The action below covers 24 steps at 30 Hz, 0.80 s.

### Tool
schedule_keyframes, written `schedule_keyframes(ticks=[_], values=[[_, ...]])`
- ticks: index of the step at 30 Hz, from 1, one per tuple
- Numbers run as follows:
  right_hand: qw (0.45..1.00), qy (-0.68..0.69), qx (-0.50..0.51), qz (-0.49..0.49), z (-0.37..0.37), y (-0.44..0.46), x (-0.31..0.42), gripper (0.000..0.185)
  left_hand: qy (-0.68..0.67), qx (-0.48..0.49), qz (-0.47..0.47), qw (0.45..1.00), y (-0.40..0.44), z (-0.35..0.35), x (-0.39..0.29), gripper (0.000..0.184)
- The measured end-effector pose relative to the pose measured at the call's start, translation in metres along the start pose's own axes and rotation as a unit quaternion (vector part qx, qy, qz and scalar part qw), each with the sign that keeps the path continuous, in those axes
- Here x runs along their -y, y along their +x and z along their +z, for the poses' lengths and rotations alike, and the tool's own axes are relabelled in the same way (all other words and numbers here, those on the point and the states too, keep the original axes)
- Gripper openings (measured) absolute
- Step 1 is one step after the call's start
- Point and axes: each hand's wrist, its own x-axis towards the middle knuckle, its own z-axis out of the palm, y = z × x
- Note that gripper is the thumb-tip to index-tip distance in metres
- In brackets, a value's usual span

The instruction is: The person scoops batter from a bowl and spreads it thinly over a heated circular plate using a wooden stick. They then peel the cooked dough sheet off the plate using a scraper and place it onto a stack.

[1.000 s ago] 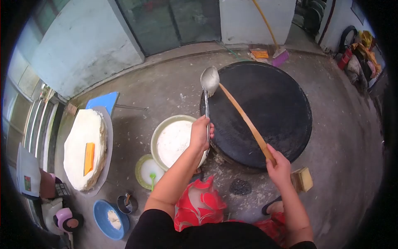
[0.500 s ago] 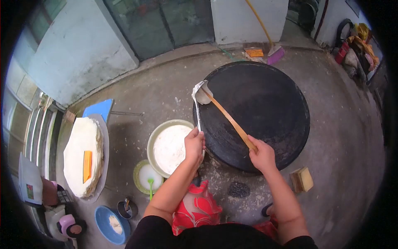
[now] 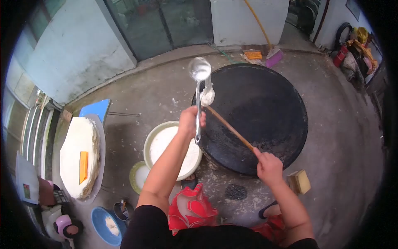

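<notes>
My left hand [image 3: 191, 122] is closed round the handle of a metal ladle [image 3: 200, 70], whose shiny bowl points away from me. White batter [image 3: 207, 95] hangs by the ladle, clinging to the far end of a wooden spatula [image 3: 230, 128]. That spatula's near end is gripped in my right hand [image 3: 270, 167], at the front of a large round black griddle [image 3: 265, 112]. Below my left forearm stands a bowl [image 3: 150, 143] of white batter, partly hidden by the arm.
A pile of white flat sheets [image 3: 76, 141] with an orange scraper [image 3: 83, 167] on it lies at left. Near it are a blue basin [image 3: 96, 224] and a small green bowl [image 3: 135, 177]. A yellowish block [image 3: 304, 181] sits right of the griddle. A broom [image 3: 273, 57] stands behind.
The ladle has risen and turned so its bowl faces up, away from the spatula's end. Batter now stretches down beside it onto the spatula. My right hand has moved slightly nearer and right.
</notes>
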Motion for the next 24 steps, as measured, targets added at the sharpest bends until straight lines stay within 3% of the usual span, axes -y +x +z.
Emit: schedule_keyframes(ticks=[2, 3, 5, 6, 9, 10, 13, 16, 19, 20, 22, 23, 24], values=[[0.988, -0.069, -0.01, -0.137, 0.014, 0.001, -0.004, 0.045, -0.139, 0.059, -0.05, 0.987, -0.008, 0.009, -0.027, 0.026], [0.983, -0.095, -0.003, -0.158, 0.023, 0.005, -0.008, 0.046, -0.139, 0.059, -0.05, 0.987, -0.011, 0.01, -0.038, 0.026], [0.977, -0.117, -0.028, -0.178, 0.04, 0.021, -0.014, 0.046, -0.384, 0.205, -0.142, 0.889, -0.017, 0.01, -0.056, 0.033], [0.969, -0.138, -0.053, -0.198, 0.044, 0.031, -0.015, 0.045, -0.384, 0.205, -0.142, 0.889, -0.02, 0.011, -0.061, 0.033], [0.968, -0.192, -0.044, -0.154, 0.044, 0.067, -0.011, 0.043, -0.524, 0.294, -0.168, 0.782, -0.033, 0.015, -0.072, 0.037], [0.968, -0.192, -0.044, -0.153, 0.044, 0.071, -0.006, 0.043, -0.523, 0.294, -0.169, 0.782, -0.038, 0.014, -0.073, 0.037], [0.996, 0.075, -0.014, 0.042, 0.042, 0.071, 0.011, 0.04, -0.538, 0.262, -0.149, 0.787, -0.059, -0.005, -0.069, 0.037], [0.998, -0.028, 0.002, -0.054, 0.054, 0.061, 0.013, 0.042, -0.54, 0.219, -0.166, 0.796, -0.081, -0.031, -0.054, 0.034], [0.988, -0.136, -0.056, -0.043, 0.06, 0.091, -0.01, 0.04, -0.555, 0.164, -0.182, 0.795, -0.102, -0.058, -0.03, 0.033], [0.988, -0.136, -0.057, -0.039, 0.06, 0.09, -0.006, 0.04, -0.562, 0.146, -0.192, 0.791, -0.11, -0.07, -0.021, 0.033], [0.995, 0.055, -0.025, 0.08, 0.06, 0.088, 0.008, 0.042, -0.542, 0.082, -0.178, 0.817, -0.124, -0.1, 0.003, 0.033], [0.993, 0.096, -0.024, 0.061, 0.061, 0.077, 0.012, 0.043, -0.549, 0.044, -0.179, 0.815, -0.135, -0.111, 0.013, 0.032], [0.999, 0.043, 0.009, 0.024, 0.057, 0.07, 0.015, 0.044, -0.555, 0.007, -0.18, 0.812, -0.143, -0.121, 0.022, 0.031]])
